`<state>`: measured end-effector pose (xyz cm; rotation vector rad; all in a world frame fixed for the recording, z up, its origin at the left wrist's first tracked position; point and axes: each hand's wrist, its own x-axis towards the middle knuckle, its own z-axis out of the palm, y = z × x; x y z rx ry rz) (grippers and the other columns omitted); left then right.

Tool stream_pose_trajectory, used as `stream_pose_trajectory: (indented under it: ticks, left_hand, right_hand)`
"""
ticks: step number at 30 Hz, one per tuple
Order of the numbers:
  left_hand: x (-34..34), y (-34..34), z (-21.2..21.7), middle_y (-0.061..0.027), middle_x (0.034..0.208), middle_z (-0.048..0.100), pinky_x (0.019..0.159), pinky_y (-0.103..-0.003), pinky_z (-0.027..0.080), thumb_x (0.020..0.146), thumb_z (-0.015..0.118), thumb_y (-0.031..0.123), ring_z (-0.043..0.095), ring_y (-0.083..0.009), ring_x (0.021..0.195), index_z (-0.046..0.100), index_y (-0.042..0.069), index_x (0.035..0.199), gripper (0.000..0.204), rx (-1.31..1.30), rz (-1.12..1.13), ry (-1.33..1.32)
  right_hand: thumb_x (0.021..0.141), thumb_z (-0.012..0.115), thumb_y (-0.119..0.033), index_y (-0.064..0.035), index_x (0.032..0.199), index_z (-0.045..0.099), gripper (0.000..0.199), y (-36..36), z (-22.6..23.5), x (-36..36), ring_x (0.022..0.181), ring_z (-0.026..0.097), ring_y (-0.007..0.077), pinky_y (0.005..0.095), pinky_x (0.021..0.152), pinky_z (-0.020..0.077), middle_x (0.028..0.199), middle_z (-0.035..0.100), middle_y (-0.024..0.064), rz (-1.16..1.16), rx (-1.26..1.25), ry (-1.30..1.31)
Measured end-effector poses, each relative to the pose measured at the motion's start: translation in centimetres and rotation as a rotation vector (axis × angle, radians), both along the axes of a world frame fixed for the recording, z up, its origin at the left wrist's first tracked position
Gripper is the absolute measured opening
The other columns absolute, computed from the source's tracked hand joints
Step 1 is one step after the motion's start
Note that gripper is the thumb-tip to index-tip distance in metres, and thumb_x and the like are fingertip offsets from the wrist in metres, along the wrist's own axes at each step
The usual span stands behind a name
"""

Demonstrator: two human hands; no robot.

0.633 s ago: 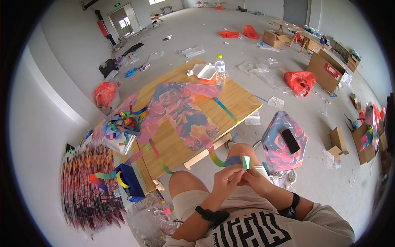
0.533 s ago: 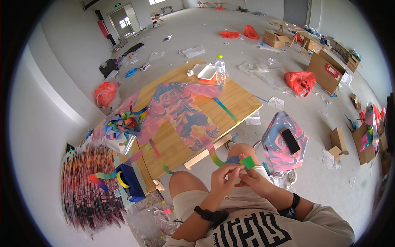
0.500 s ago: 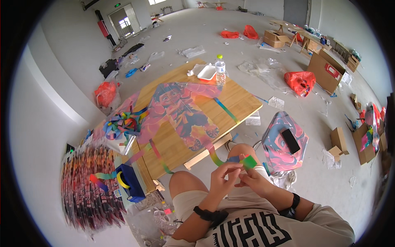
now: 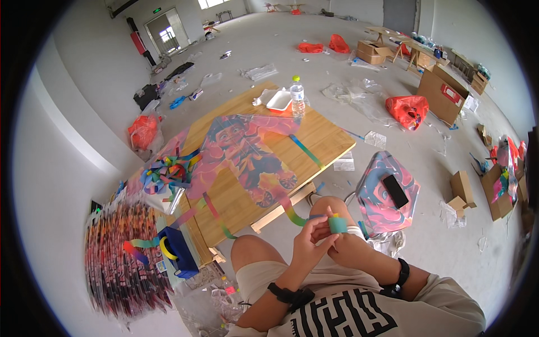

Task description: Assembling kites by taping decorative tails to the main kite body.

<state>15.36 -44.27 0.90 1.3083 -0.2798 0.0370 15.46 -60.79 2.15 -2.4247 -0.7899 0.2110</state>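
My left hand (image 4: 312, 241) and my right hand (image 4: 349, 249) meet over my knees, both closed on a small roll of rainbow ribbon (image 4: 337, 224), teal side up. The loose ribbon tail (image 4: 291, 210) runs from the roll up to a colourful cartoon kite (image 4: 247, 151) lying flat on the low wooden table (image 4: 325, 135). A black band sits on each wrist. I sit at the table's near edge with bare knees.
A tangle of ribbons (image 4: 168, 170) lies at the table's left end; a water bottle (image 4: 297, 96) and white tray (image 4: 279, 101) stand at the far end. A stool with a black phone (image 4: 395, 191) is to my right. A stack of packaged kites (image 4: 120, 258), blue tape dispenser (image 4: 177, 249), boxes and bags surround.
The ribbon roll has turned between my fingers, from showing a green and white end to its teal side. Both hands stay over my knees.
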Motion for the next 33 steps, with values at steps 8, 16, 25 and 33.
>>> stream_pose_trajectory:
  ticks: [8, 16, 25, 33]
  left_hand:
    - [0.0, 0.2, -1.4, -0.0143, 0.119, 0.068, 0.086, -0.028, 0.057, 0.096, 0.063, 0.001, 0.068, -0.0153, 0.101, 0.052, -0.002, 0.133, 0.038, 0.08, 0.069, 0.042]
    - [-0.1, 0.7, 0.2, -0.0085, 0.106, 0.069, 0.084, -0.025, 0.055, 0.099, 0.063, 0.004, 0.066, -0.0114, 0.094, 0.061, -0.001, 0.123, 0.024, 0.162, -0.019, 0.09]
    - [0.2, 2.6, -2.5, 0.0014, 0.086, 0.057, 0.061, -0.021, 0.043, 0.101, 0.063, 0.013, 0.051, -0.0049, 0.068, 0.061, 0.004, 0.113, 0.015, 0.022, -0.025, 0.14]
    - [-0.2, 4.8, -0.9, -0.0001, 0.096, 0.059, 0.066, -0.023, 0.043, 0.107, 0.049, 0.012, 0.052, -0.0063, 0.075, 0.057, 0.006, 0.114, 0.012, -0.194, -0.316, 0.238]
  right_hand:
    - [0.09, 0.062, -0.026, 0.0008, 0.092, 0.064, 0.026, 0.3, 3.0, -0.7, 0.066, 0.068, 0.0406, 0.0504, 0.061, 0.0551, 0.072, 0.068, 0.0195, -0.103, -0.156, 0.09]
    - [0.093, 0.06, -0.026, -0.0028, 0.096, 0.063, 0.024, -0.5, 1.8, -0.5, 0.067, 0.067, 0.0432, 0.0526, 0.065, 0.0538, 0.075, 0.068, 0.0219, -0.084, -0.06, 0.118]
    - [0.096, 0.056, -0.021, -0.0051, 0.117, 0.065, 0.028, -1.1, 6.6, -0.3, 0.062, 0.068, 0.0333, 0.0457, 0.061, 0.0541, 0.078, 0.07, 0.0158, -0.075, 0.065, 0.337]
    - [0.091, 0.064, -0.001, -0.0084, 0.133, 0.062, 0.042, -2.8, 6.8, 2.5, 0.085, 0.068, 0.02, 0.0319, 0.072, 0.0557, 0.098, 0.067, 0.0079, -0.117, 0.412, 0.32]
